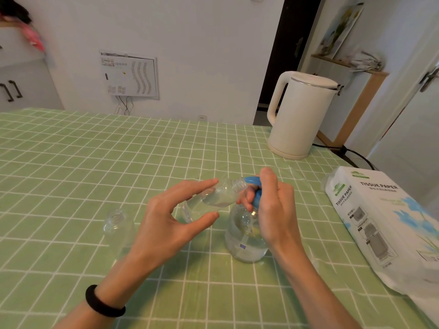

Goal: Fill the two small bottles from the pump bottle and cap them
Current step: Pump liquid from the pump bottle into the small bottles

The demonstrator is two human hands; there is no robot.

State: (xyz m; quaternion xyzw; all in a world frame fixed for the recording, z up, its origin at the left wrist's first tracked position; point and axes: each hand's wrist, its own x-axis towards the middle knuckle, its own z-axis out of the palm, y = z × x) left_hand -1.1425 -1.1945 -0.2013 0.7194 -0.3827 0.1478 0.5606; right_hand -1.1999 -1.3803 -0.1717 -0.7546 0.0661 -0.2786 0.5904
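Observation:
My left hand (166, 222) holds a small clear bottle (211, 198) tilted on its side, its open neck pointing right at the blue nozzle. My right hand (270, 205) is wrapped over the blue pump head (255, 198) of the clear pump bottle (244, 236), which stands on the table, partly filled with clear liquid. Some liquid lies inside the tilted bottle. A second small clear bottle (117, 230) stands upright and uncapped to the left of my left hand. No caps are visible.
The table wears a green checked cloth (71, 162). A white electric kettle (299, 115) stands at the back right with its black cord trailing off. A pack of tissue paper (380, 224) lies along the right edge.

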